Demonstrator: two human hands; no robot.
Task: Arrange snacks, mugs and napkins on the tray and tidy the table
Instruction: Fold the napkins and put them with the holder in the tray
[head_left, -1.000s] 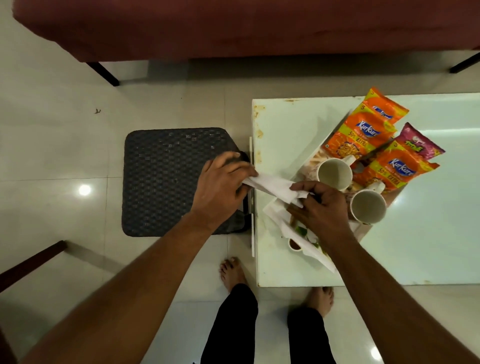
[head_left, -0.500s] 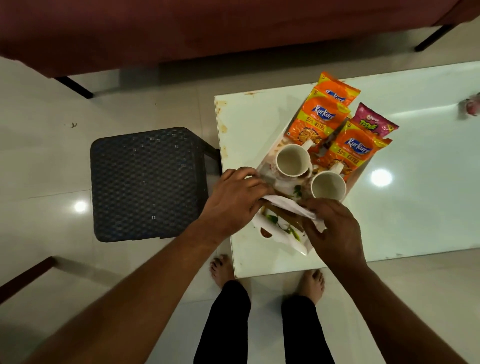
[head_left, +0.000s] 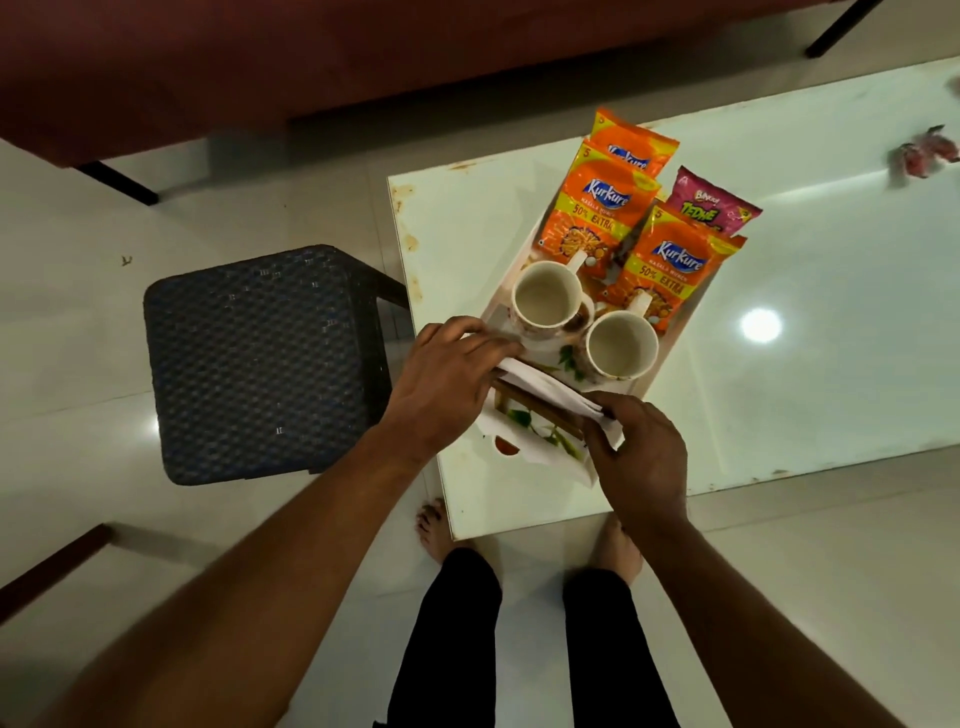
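Note:
A white floral tray (head_left: 535, 454) lies on the pale glass table (head_left: 805, 338). Two cream mugs (head_left: 548, 299) (head_left: 621, 343) stand on it, with orange snack packets (head_left: 597, 208) (head_left: 670, 270) and a pink packet (head_left: 711, 205) behind them. A folded white napkin (head_left: 545, 387) stretches across the tray's near end. My left hand (head_left: 447, 379) holds its left end, fingers curled over it. My right hand (head_left: 639, 447) pinches its right end.
A dark woven stool (head_left: 260, 358) stands left of the table. A red sofa (head_left: 311, 57) runs along the back. A crumpled pink wrapper (head_left: 922, 156) lies at the table's far right. My bare feet (head_left: 434, 525) stand at the table's near edge.
Both hands have carried the napkin from the table's left edge onto the tray's near end, in front of the mugs. The view has shifted right, showing the wrapper.

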